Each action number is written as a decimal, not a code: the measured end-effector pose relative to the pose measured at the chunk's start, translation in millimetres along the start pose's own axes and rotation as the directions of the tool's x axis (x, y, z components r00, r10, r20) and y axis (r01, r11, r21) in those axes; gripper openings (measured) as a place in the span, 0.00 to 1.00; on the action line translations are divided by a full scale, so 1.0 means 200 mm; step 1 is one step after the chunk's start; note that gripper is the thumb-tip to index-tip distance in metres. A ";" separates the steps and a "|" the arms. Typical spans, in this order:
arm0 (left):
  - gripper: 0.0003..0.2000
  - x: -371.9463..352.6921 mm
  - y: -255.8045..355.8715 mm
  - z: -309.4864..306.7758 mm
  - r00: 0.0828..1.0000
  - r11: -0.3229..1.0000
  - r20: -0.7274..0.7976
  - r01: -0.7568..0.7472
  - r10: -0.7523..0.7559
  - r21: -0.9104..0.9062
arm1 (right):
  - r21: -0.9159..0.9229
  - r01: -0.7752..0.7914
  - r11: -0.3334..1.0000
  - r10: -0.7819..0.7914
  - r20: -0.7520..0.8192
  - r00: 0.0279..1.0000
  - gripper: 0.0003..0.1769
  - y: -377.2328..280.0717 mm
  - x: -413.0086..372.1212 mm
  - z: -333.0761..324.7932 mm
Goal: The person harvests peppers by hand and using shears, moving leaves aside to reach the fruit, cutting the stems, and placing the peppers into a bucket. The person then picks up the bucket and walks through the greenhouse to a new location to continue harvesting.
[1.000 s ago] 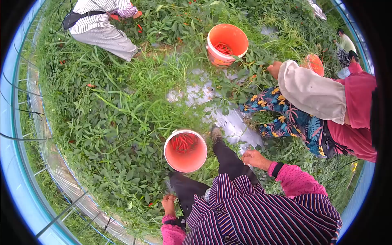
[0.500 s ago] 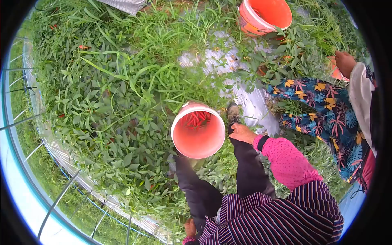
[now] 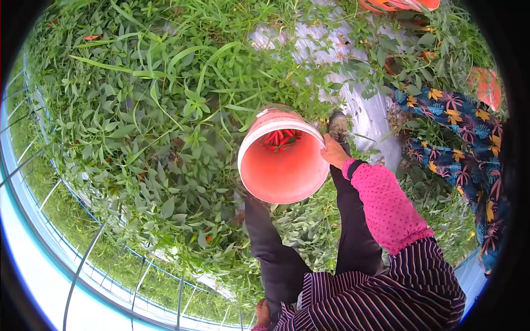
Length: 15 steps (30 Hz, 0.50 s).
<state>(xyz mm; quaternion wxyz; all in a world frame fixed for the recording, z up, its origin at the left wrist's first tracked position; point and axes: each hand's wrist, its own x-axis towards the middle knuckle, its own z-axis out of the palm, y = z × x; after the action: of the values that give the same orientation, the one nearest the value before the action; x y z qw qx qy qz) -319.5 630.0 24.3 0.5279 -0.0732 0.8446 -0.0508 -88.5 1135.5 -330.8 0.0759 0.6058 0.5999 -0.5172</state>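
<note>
A bucket (image 3: 284, 176) with a white rim and pink-orange inside stands between my legs, tilted toward me. Several red chili peppers (image 3: 280, 139) lie at its bottom. My right hand (image 3: 333, 151), in a pink dotted sleeve, grips the rim at its right side. Low in the view, beside my left thigh, my left hand (image 3: 263, 312) shows only in part; its fingers are hidden. Leafy green plants (image 3: 165, 143) with a few red peppers surround the bucket.
At the right is a co-worker's leg in flowered trousers (image 3: 452, 118). Another bucket (image 3: 398, 4) is at the top right, near a red-orange container (image 3: 486, 88). Plastic sheeting (image 3: 367, 116) covers ground beyond my shoe (image 3: 338, 125). Metal hoops (image 3: 83, 265) line the left edge.
My right hand has moved from beside the bucket onto its rim. The bucket looks larger and more tilted. The view has shifted, and the co-worker's hand is out of sight.
</note>
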 end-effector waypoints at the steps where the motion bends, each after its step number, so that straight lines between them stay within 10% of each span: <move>1: 0.16 0.01 0.01 0.00 1.000 1.000 0.001 -0.014 0.014 0.024 | 0.000 0.012 1.000 -0.012 0.000 1.000 0.17 -0.01 0.02 -0.01; 15: 0.15 -0.02 0.40 0.16 0.999 0.988 -0.029 -0.048 0.045 -0.148 | 0.082 -0.213 0.974 0.219 -0.084 0.972 0.17 -0.25 -0.33 -0.67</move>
<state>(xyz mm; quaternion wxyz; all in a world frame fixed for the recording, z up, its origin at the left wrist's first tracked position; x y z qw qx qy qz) -294.7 708.5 1.9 0.5112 -0.0919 0.8542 0.0236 -39.4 1201.9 -195.8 0.0817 0.6932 0.5140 -0.4986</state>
